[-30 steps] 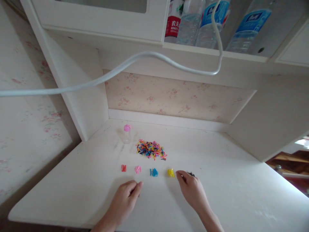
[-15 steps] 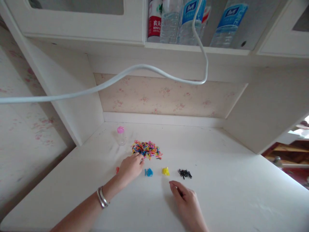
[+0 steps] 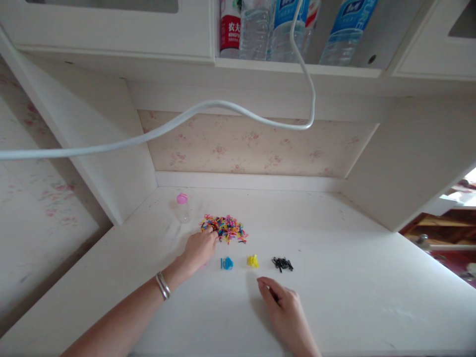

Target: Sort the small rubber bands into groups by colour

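- Soft, rather muted daylight fills the scene, apparently from the right, where a patch (image 3: pixel 463 194) at the edge burns out to white
- The right hand (image 3: pixel 282 307) throws a blurry shadow (image 3: pixel 258 307) leftward onto the pale desk (image 3: pixel 353 282)
- Grey shade gathers under the cabinet (image 3: pixel 111 32)
- Wide-angle stretch tilts the side panel (image 3: pixel 100 114) near the left edge
- The pile of bands (image 3: pixel 228 228) looks smeared, its single strands hard to separate

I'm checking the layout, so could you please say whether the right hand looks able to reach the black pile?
Probably yes: the right hand is close to the black pile, on its near side, no object shows between them, and the left hand is away at the multicoloured pile.
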Demonstrator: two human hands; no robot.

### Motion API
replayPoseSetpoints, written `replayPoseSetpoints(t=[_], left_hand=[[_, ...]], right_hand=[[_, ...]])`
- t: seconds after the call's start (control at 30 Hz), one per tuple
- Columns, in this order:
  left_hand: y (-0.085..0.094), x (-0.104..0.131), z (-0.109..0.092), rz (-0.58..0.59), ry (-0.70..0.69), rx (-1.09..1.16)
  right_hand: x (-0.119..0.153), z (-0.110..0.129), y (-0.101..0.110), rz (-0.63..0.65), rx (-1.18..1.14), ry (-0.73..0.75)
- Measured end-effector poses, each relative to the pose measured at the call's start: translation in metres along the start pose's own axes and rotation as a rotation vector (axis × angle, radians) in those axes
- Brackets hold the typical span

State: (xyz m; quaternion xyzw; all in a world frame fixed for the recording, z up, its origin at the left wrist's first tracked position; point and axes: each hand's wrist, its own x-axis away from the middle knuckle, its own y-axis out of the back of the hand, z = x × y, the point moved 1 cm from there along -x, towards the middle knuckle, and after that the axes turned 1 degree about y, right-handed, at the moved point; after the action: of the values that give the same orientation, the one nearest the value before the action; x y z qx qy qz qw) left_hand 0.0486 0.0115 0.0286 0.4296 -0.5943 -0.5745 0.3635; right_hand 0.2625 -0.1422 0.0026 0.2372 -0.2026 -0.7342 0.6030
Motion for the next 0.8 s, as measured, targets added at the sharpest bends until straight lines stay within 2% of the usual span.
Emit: replayPoseSetpoints(t=[0.3,0.57,0.8], left_hand=[[0.001,0.000,0.007,-0.040,0.036,0.058],[0.003,-0.002,0.013,-0.026,0.070,0.107],[0.010,0.003,0.014,0.003,0.032,0.125]], right_hand=[[0.000,0.002,0.000,0.010,0.023,0.014],[0.001,0.001,-0.001,0.003,0.053,0.032],[0.001,0.003,0.000,0.020,0.056,0.033]])
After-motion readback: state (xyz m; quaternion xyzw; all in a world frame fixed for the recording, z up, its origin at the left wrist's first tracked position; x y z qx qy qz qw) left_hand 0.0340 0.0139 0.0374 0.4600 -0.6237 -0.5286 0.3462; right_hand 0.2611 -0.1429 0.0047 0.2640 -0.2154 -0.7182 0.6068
